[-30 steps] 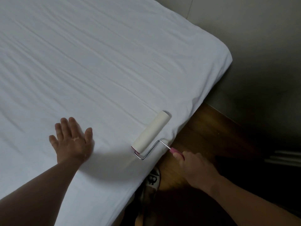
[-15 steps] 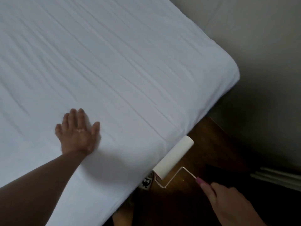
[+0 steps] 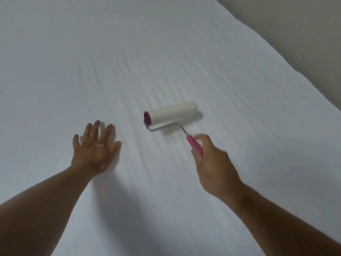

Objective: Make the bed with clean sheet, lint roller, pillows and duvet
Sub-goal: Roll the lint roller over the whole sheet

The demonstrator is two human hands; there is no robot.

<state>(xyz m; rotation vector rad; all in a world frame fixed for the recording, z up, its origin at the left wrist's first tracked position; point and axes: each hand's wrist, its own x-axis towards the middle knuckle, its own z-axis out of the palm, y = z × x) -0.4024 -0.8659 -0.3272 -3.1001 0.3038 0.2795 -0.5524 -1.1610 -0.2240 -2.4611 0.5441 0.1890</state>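
Right hand [image 3: 215, 164] nearest — fingers curled round the pink handle [image 3: 194, 145] of the lint roller [image 3: 172, 113]. Left hand [image 3: 96, 148] flat on the white sheet [image 3: 184, 43], fingers spread, gripping nothing. Roller drum rests on the sheet beyond and between both hands — creases run past it. Wall [image 3: 304, 24] far right.

The left grip [image 3: 96, 150] lies palm-down, fingers spread, arm outstretched; the right grip [image 3: 214, 167] curls round the lint roller [image 3: 172, 113] handle.
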